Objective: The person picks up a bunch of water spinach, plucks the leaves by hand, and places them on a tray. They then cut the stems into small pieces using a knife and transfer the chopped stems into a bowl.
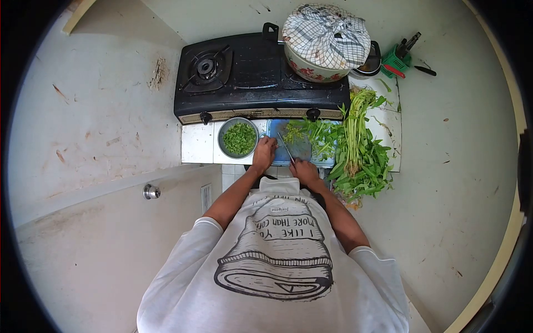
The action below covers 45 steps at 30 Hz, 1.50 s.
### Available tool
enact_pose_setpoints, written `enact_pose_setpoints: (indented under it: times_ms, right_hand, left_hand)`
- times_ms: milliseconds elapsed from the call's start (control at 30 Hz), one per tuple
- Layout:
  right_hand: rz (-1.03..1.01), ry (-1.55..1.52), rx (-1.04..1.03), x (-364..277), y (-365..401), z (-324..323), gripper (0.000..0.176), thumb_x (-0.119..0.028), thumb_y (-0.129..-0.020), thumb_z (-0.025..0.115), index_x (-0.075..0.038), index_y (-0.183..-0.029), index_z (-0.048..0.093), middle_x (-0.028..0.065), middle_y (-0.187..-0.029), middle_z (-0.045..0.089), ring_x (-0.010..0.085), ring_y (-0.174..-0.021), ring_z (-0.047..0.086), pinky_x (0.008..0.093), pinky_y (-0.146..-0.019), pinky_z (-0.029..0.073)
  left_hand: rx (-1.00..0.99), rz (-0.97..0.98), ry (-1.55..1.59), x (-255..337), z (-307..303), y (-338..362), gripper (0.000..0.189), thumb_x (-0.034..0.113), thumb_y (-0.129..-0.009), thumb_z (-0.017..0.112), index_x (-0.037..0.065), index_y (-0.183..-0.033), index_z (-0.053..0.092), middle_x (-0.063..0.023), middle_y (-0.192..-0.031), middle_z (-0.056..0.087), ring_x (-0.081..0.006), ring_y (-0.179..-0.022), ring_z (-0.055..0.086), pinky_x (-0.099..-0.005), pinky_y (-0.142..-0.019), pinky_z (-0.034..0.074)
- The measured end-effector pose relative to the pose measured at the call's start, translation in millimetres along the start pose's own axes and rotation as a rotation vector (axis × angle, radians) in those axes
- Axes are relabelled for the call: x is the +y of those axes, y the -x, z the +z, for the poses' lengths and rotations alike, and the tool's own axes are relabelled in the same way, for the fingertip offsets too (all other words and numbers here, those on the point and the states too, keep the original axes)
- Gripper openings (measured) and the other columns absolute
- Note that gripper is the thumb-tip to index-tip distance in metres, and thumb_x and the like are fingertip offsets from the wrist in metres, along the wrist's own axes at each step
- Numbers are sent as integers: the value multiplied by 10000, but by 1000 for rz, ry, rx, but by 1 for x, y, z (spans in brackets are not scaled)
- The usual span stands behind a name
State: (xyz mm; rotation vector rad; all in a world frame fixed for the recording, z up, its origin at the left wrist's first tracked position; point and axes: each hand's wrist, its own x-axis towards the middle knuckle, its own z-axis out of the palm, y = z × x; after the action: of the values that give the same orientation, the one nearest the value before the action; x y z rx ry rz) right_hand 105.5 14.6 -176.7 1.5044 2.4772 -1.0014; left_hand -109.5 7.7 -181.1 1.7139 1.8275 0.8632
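Observation:
My right hand is closed around the handle of a knife, whose blade points away from me over a blue cutting board. At the board's left edge is my left hand, its fingers bent together; what they hold, if anything, is too small to make out. Small chopped green pieces lie on the board beyond the blade. Cut leafy greens cover the board's right part. Just left of my left hand stands a grey bowl full of chopped greens.
A large bunch of leafy stems lies right of the board, overhanging the counter's front. Behind the board stands a black gas stove with a cloth-covered pot. A green basket holds utensils at the back right. Walls flank both sides.

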Motion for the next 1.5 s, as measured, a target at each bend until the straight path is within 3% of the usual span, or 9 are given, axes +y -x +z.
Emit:
enact_pose_setpoints:
  times_ms: [500, 600, 700, 1233, 1500]
  right_hand:
    - [-21, -52, -78, -7, -8, 6, 419, -380, -1014, 529, 25, -1029, 636, 306, -834, 705, 500, -822, 701, 585, -782, 564]
    - [-29, -54, -53, -11, -19, 10, 456, -403, -1016, 516, 5, -1022, 719, 292, -903, 722, 470, -871, 717, 564, -826, 571]
    - [-25, -4, -70, -15, -25, 10, 451, -401, -1013, 522, 6, -1025, 716, 283, -912, 726, 460, -867, 720, 559, -825, 574]
    - [24, -25, -35, -14, -11, 8, 449, -404, -1001, 549, 24, -1002, 684, 290, -867, 717, 476, -832, 712, 573, -792, 568]
    - [32, -8, -33, -10, 0, 3, 458, -415, -1002, 542, 19, -1002, 687, 283, -850, 721, 475, -831, 716, 574, -788, 570]
  left_hand:
    - [5, -35, 62, 0, 2, -7, 20, 11, -866, 676, 6, -881, 664, -195, -863, 610, -418, -850, 622, -508, -782, 490]
    - [22, -27, 70, 3, 1, -6, 19, 1, -861, 672, 0, -870, 656, -195, -849, 611, -421, -833, 623, -506, -772, 491]
    - [18, -38, 78, 4, -1, -5, 22, -14, -853, 664, -2, -867, 651, -197, -856, 611, -422, -832, 624, -506, -765, 493]
    - [18, 1, -31, 2, -1, -1, 108, -40, -828, 628, 21, -910, 660, -183, -901, 617, -410, -871, 606, -501, -792, 498]
    - [43, -25, 106, -5, 2, -2, 105, -44, -828, 631, 15, -909, 661, -182, -879, 631, -404, -876, 610, -496, -803, 494]
